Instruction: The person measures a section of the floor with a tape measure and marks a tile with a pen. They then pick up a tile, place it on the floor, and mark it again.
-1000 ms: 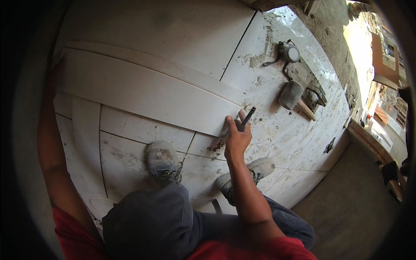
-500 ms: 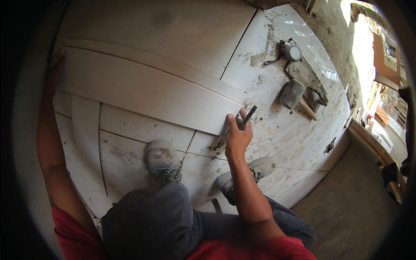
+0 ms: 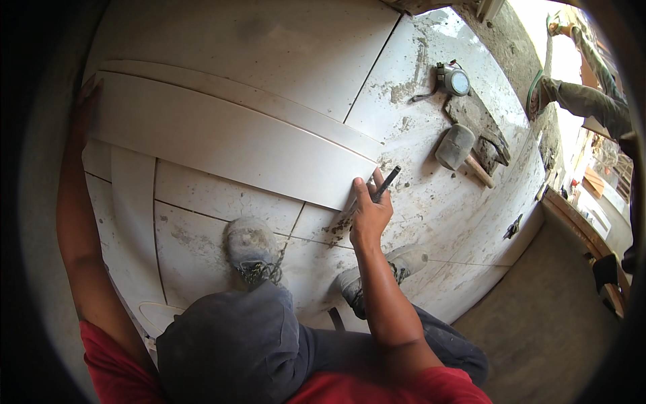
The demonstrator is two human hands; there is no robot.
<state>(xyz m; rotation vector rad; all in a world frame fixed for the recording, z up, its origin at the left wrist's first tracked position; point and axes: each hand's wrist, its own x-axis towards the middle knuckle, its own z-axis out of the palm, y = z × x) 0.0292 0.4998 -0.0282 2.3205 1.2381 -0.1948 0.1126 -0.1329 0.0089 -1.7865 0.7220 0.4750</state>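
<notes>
- Strip (long, white) lies slantwise across tiled floor, ahead of shoes, btwn both hands; same spot as 1 s ago, approx.
- L hand: at strip's L end, same as before. Dim there, so can't tell how tight its grip is.
- R hand: at strip's R end, thumb on the edge nr the corner; also holding black pen btwn fingers, tip end slanting up & R. Pose matches prev. frames.
- Thin piece runs along strip's far edge; another white piece lies crosswise, partly under strip's L part. Both unchanged.
- Mallet, round gray device & mortar-caked slab sit R of strip, apart from it; not moved.
- Main diff.: co-worker's legs now show at upper R, feet in sandals; ½ s ago only a bit showed at top R.
</notes>
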